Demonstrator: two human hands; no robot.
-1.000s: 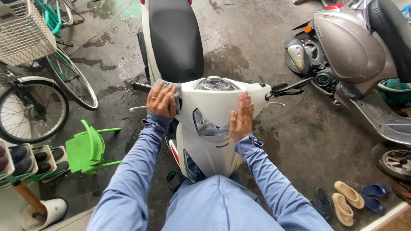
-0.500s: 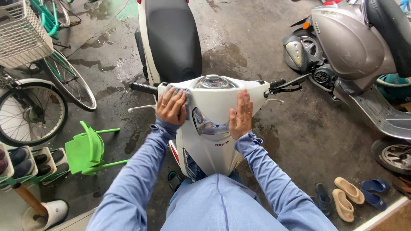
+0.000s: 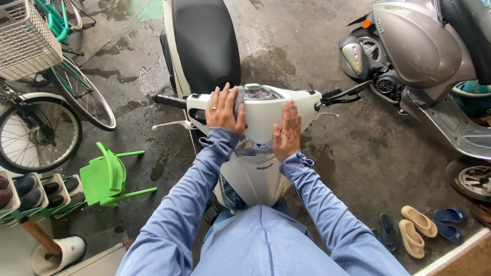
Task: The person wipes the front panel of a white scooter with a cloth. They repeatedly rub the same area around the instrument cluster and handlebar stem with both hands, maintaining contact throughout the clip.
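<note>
— What's hidden from you?

— A grey cloth (image 3: pixel 238 100), mostly under my left hand (image 3: pixel 225 110), which presses it flat-fingered on the white plastic scooter front cover (image 3: pixel 261 115) at frame centre. My right hand (image 3: pixel 287 132) lies open and empty beside it.

— And the room?

— Wet concrete floor (image 3: pixel 286 46). Two scooters, counting the bronze scooter (image 3: pixel 424 46) cut off upper right; two bicycles upper left; one green plastic chair (image 3: pixel 105 176).
</note>
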